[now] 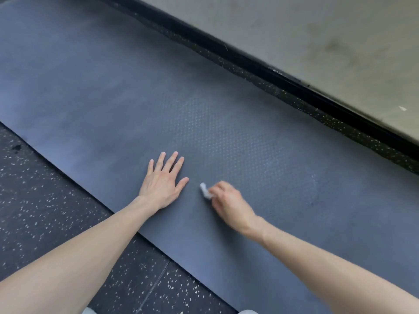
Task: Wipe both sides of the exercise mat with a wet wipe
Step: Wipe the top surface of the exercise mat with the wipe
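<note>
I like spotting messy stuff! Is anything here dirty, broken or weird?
Nothing looks broken or spilled. The exercise mat lies flat under the left hand, and the right hand pinches the wet wipe. Only a dark blotch on the speckled floor beside the mat's edge stands out, like a stain.

One exercise mat (136, 98), one wet wipe (205, 191), and two hands: left hand (162, 180), right hand (229, 201).

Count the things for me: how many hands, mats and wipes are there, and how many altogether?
hands: 2, the left hand and the right hand
mat: 1
wipe: 1
total: 4
</note>
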`<control>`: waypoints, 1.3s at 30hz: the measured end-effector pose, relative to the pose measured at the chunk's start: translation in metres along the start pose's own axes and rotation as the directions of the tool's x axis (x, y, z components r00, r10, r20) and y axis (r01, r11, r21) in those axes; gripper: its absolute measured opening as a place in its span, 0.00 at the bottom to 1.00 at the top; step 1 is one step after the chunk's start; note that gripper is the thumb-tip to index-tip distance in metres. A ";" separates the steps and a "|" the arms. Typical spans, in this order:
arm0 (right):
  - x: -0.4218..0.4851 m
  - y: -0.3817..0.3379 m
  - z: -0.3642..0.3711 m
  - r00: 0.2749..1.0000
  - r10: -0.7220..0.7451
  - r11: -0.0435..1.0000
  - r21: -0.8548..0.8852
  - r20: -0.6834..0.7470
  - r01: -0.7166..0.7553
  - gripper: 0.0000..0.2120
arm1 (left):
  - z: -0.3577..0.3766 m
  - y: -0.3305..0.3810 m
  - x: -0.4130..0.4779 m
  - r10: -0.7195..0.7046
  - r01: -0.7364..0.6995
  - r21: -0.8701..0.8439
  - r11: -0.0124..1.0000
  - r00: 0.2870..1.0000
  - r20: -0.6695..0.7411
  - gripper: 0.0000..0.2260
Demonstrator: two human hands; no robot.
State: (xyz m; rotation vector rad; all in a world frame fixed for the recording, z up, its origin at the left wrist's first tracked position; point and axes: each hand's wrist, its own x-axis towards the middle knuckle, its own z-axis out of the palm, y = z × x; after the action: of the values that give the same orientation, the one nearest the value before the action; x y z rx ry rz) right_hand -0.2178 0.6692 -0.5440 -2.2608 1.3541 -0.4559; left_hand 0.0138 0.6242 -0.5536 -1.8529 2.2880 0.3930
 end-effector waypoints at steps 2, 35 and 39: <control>-0.012 -0.022 0.014 0.982 -0.134 0.990 0.062 0.130 0.127 0.07 | 0.001 -0.002 0.001 0.011 -0.011 0.013 1.000 1.000 -0.018 0.31; 0.050 0.108 -0.072 0.926 0.315 0.944 -0.033 -0.208 -0.329 0.05 | -0.016 0.058 0.072 0.037 -0.037 0.058 0.998 0.999 -0.005 0.31; 0.026 0.045 -0.027 1.000 -0.008 1.000 0.024 0.016 0.008 0.08 | -0.015 0.060 0.074 0.025 -0.021 0.085 0.996 0.999 -0.046 0.31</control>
State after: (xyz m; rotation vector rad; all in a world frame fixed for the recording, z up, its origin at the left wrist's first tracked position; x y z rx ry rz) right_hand -0.2521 0.6219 -0.5450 -2.2465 1.3253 -0.4539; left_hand -0.0598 0.5618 -0.5560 -1.8153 2.3201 0.2549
